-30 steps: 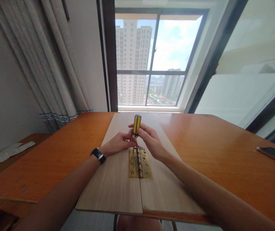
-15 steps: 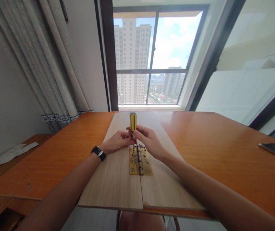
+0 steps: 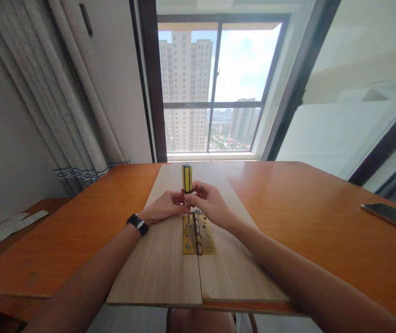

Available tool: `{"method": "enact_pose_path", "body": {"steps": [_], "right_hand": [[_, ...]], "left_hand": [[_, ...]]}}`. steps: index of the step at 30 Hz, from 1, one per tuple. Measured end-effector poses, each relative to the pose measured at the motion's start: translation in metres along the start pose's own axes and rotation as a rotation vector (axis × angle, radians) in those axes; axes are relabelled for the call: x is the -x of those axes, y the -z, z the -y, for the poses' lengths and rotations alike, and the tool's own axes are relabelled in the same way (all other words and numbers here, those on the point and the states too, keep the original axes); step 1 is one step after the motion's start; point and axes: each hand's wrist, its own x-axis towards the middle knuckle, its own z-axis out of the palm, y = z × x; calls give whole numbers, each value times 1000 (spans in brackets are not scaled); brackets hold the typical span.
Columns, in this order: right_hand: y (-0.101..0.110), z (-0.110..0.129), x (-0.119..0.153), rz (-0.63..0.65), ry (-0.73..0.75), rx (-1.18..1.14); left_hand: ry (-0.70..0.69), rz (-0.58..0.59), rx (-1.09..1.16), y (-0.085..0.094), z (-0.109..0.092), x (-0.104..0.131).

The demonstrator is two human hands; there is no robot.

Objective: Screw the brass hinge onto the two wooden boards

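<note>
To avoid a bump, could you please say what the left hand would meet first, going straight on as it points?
The bare left hand would likely meet the upright yellow-and-black screwdriver first; with depth unclear, they may be touching.

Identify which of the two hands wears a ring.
The right hand: a ring shows on one of its fingers. No ring shows on the left hand, whose wrist bears a black-banded watch.

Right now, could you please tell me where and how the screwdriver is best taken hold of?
I would grip the screwdriver by the upper part of its thick handle, coming straight down from above. It stands roughly upright, with that part uncovered, while the left hand and right hand crowd its lower end by the hinge.
</note>
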Motion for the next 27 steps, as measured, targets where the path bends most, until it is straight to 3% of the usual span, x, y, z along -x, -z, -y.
{"method": "enact_pose_path", "body": {"steps": [8, 19, 27], "right_hand": [[0, 9, 3, 50, 97, 21], [0, 1, -1, -31, 12, -15], [2, 7, 0, 81, 85, -5]], "left_hand": [[-24, 4, -21, 0, -3, -1], [21, -16, -49, 0, -3, 0], [-29, 12, -53, 0, -5, 0]]}}
